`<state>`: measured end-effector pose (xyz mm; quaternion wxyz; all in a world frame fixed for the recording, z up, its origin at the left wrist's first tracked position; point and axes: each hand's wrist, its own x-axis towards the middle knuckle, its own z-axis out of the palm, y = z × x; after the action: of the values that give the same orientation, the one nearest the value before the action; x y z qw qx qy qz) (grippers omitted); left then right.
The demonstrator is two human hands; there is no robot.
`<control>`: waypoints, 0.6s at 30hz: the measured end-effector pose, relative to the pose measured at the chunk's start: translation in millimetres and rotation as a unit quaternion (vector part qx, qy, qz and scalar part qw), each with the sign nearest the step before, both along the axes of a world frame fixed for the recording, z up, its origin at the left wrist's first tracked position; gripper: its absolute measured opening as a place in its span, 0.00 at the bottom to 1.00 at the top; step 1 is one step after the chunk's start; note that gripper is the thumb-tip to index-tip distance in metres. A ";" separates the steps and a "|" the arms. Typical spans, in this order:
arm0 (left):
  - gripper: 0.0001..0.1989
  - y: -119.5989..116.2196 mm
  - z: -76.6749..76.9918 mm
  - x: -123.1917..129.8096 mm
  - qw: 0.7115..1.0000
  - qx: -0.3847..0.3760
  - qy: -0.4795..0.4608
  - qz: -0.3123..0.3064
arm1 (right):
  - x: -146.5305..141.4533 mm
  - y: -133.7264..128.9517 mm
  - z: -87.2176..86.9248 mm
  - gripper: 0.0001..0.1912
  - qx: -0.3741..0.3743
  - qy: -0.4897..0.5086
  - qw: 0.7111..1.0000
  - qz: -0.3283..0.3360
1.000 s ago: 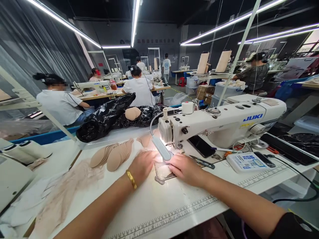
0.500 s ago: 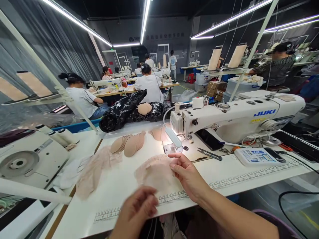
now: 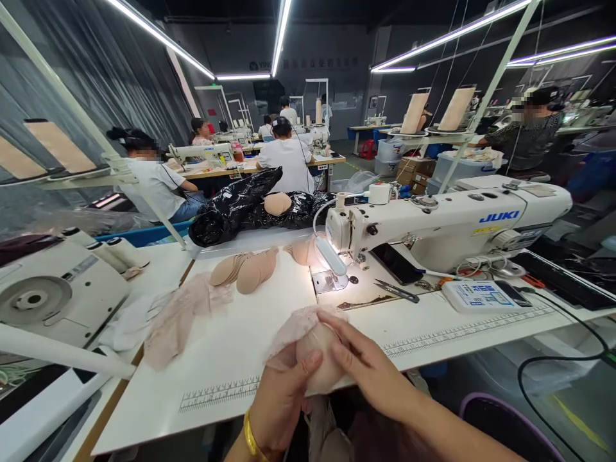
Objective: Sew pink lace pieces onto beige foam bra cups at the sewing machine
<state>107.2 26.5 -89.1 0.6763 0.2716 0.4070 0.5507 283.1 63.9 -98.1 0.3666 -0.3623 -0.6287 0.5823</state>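
Above the table's front edge, both hands hold a beige bra cup (image 3: 317,353) with sheer lace fabric (image 3: 291,335) spread over its upper left side. My left hand (image 3: 283,401) grips it from below left, thumb on the front and the other fingers hidden behind. On the other side my right hand (image 3: 368,369) is closed on the cup, with fingers over its top and thumb against its face. Just beyond is the lit needle plate (image 3: 330,281) of the white sewing machine (image 3: 447,224).
Stacked beige pads (image 3: 257,269) and crumpled beige fabric (image 3: 178,321) lie to the left. Thread snips (image 3: 397,290), a phone (image 3: 397,263) and a white-and-blue box (image 3: 481,296) are on the right. A black plastic bag (image 3: 235,205) sits behind the table; several people work beyond.
My left hand has moved up and right onto the fabric. The piece, lying spread near the machine before, is now gathered into a rounded cup between both hands, closer to me.
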 end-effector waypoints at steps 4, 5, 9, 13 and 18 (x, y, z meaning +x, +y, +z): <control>0.29 -5.5 3.6 -1.2 1.000 0.015 -0.022 0.006 | -2.1 13.1 2.1 0.33 -0.172 0.155 0.973 -0.008; 0.29 -4.4 5.3 -1.8 1.000 0.013 -0.021 0.015 | -2.9 11.3 0.5 0.35 -0.191 0.182 0.965 0.000; 0.28 5.9 10.0 0.6 0.996 -0.001 -0.064 0.069 | -7.0 -2.9 -9.1 0.44 -0.195 0.202 0.960 -0.001; 0.20 19.0 9.9 7.1 0.980 -0.042 -0.112 0.162 | -11.9 -8.3 -14.8 0.48 -0.179 0.185 0.964 -0.063; 0.20 27.6 9.6 9.1 0.974 -0.063 -0.148 0.161 | -15.1 -5.7 -14.5 0.48 -0.194 0.220 0.952 -0.082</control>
<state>116.3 54.1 -79.5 0.6473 0.0746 0.3744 0.6597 268.1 58.2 -112.7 0.4653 -0.3396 -0.3755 0.7260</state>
